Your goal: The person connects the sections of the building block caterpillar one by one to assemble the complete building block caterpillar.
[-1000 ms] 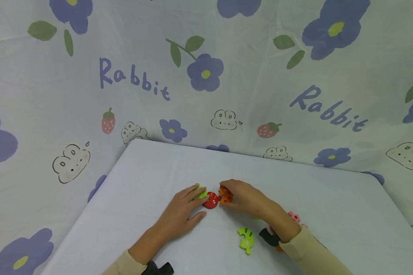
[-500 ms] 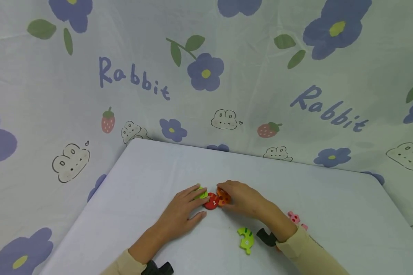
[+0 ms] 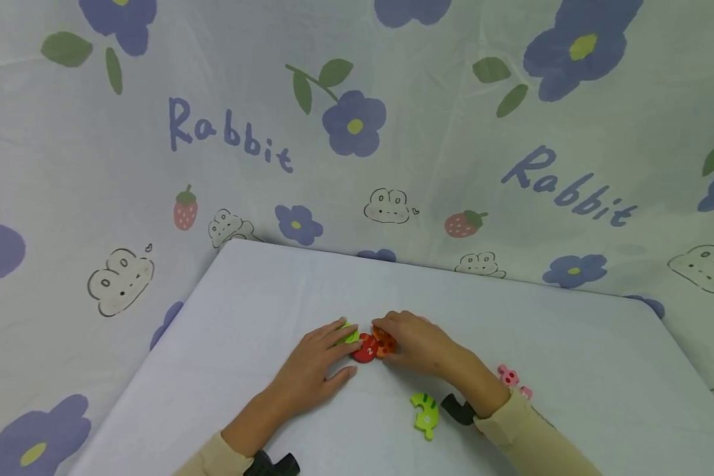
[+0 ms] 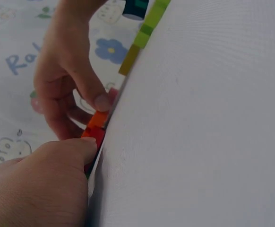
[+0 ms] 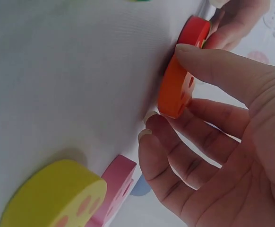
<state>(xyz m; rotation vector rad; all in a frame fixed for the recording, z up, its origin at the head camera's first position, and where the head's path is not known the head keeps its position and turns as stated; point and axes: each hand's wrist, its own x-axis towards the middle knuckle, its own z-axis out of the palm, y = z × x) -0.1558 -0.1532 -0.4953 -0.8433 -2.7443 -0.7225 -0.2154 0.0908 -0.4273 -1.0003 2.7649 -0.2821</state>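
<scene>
In the head view my left hand lies with extended fingers over a lime-green puzzle piece and a red puzzle piece numbered 2. My right hand pinches an orange spotted puzzle piece, which sits against the red one's right side. From the right wrist, thumb and fingertips are seen at the edges of the orange piece, with the red piece adjoining it. Whether the two are fully interlocked cannot be told. Left fingers cover much of the green piece.
A striped green piece lies nearer the front, and pink pieces lie right of my right forearm. Close to my right hand are a yellow piece and another pink piece. A patterned cloth hangs behind the white table.
My right hand has moved slightly left, bringing the orange piece from a small gap up against the red piece. My left hand has stayed in place.
</scene>
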